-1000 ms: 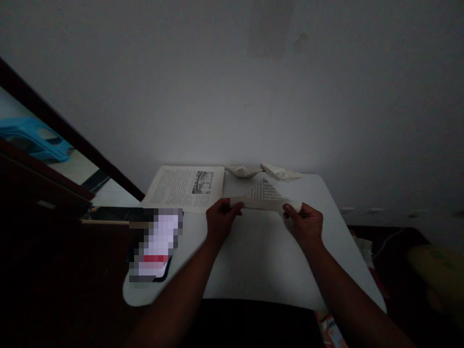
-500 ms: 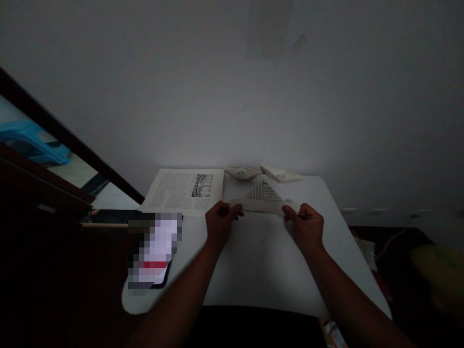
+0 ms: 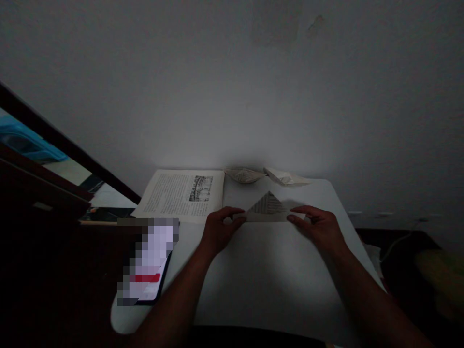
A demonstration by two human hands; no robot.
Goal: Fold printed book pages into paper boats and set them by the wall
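Observation:
A folded sheet of printed paper [image 3: 268, 205] with a triangular peak and a plain band along its base is held low over the white table [image 3: 253, 280]. My left hand [image 3: 222, 228] pinches the band's left end between thumb and fingers. At the opposite end, my right hand [image 3: 321, 225] has its thumb and forefinger closed on the band. Behind the folded paper are two folded paper boats, one on the left [image 3: 243, 175] and a paler one on the right [image 3: 286, 178].
An open book [image 3: 170, 193] lies at the table's back left. In front of it, a phone [image 3: 152, 261] with a blurred-out screen rests near the left edge. The wall [image 3: 217, 96] rises directly behind the table. A dark slanted frame [image 3: 72, 145] stands at the left.
The folded paper has come slightly nearer and lower. My hands have shifted their grip at its ends, with the fingers now straighter. The camera view has tilted a little.

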